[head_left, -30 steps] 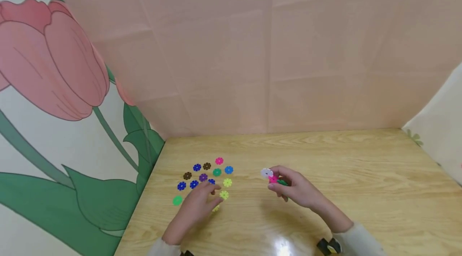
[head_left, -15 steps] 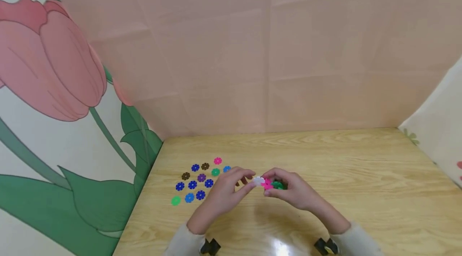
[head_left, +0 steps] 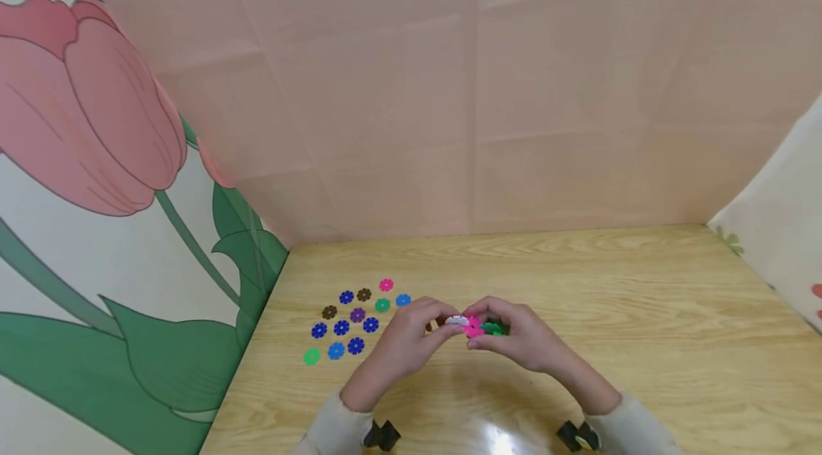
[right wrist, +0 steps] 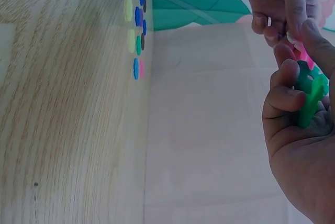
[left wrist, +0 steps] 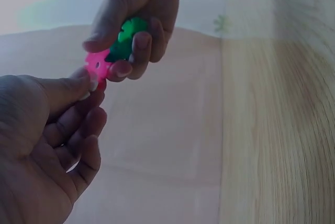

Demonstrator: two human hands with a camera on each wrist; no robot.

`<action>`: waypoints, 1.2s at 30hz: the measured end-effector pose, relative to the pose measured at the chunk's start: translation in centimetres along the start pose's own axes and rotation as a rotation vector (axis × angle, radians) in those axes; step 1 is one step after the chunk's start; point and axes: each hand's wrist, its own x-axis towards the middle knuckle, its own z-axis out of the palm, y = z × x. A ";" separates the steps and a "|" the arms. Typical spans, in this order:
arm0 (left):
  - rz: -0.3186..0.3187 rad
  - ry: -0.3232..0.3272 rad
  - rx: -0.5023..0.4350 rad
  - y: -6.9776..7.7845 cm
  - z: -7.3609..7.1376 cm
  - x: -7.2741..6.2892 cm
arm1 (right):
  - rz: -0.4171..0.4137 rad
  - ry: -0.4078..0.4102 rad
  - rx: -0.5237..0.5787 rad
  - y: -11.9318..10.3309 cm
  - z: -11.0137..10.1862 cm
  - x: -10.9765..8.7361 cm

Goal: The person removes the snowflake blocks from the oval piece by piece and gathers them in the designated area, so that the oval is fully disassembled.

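Note:
Over the middle of the table, both hands meet at a small chain of notched plastic snowflake discs. My left hand [head_left: 407,341] pinches the white snowflake disc [head_left: 457,320] between thumb and fingertips. Right beside it is a pink snowflake disc [head_left: 474,326], gripped by the thumb and fingers of my right hand [head_left: 523,337]. Green snowflake discs [head_left: 494,329] continue the chain into the right palm. The right wrist view shows a bright green disc [right wrist: 313,101] standing at an angle to a darker green one [right wrist: 303,76], partly covered by curled fingers.
Several loose snowflake discs lie flat at the left of the wooden table [head_left: 610,312], among them a purple disc [head_left: 357,314] and a light green disc [head_left: 311,356]. Yellow discs [right wrist: 129,9] show in the right wrist view. A pink cloth [head_left: 475,98] hangs behind the table.
My left hand has come right from above the loose discs and now pinches the white disc. That disc has turned nearer edge-on. The right hand stays almost in place, shifting slightly left.

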 end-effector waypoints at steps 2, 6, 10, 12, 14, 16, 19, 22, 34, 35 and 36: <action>-0.011 0.010 -0.008 0.0 0.0 0.1 | -0.005 0.009 -0.001 0.0 0.0 0.0; -0.025 0.031 -0.002 0.2 0.2 0.3 | -0.008 0.043 -0.011 0.0 0.1 0.0; -0.022 0.039 0.025 0.4 0.3 0.5 | -0.005 0.077 -0.033 0.0 0.1 0.0; -0.017 0.038 0.046 0.5 0.4 0.6 | 0.004 0.086 -0.043 0.1 0.1 -0.1; -0.026 0.033 0.059 0.5 0.5 0.8 | 0.028 0.092 -0.048 0.1 0.0 -0.1; -0.056 0.026 0.052 0.3 0.6 0.9 | 0.055 0.098 -0.052 0.1 0.0 -0.1; -0.138 0.024 -0.018 -0.7 0.6 1.3 | 0.101 0.114 -0.058 0.2 -0.2 0.0; -0.226 0.050 -0.116 -2.4 0.3 1.8 | 0.139 0.119 -0.057 0.2 -0.2 0.0; -0.405 0.027 -0.119 -11.2 -0.8 4.4 | 0.163 0.099 -0.041 0.6 -0.4 -0.1; -0.411 0.004 -0.100 -11.7 -0.8 4.6 | 0.166 0.098 -0.043 0.6 -0.4 -0.1; -0.414 -0.016 -0.085 -12.2 -0.7 4.8 | 0.168 0.096 -0.042 0.5 -0.4 -0.1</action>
